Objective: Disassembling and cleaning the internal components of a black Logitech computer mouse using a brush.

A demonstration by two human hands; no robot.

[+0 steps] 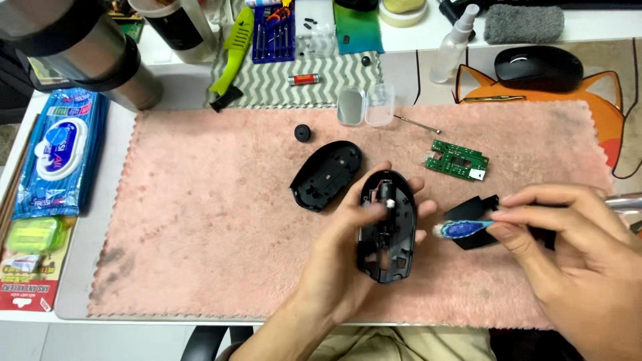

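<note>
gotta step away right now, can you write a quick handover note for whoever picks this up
Left hand: holds the opened black mouse base above the pink mat, inside facing up.
Right hand: holds a blue-headed toothbrush, bristles just right of the base, not touching.
On the mat: top shell, green circuit board, scroll wheel, another black piece under the brush.
Done: mouse taken apart, board out.
Left: brushing the base; nothing reassembled.

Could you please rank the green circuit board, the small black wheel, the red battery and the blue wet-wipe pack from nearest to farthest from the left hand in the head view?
From the left hand:
1. Green circuit board, up and right on the pink mat.
2. Small black wheel, up and left on the mat.
3. Red battery, beyond the mat on the striped cloth.
4. Blue wet-wipe pack, far left.
</note>
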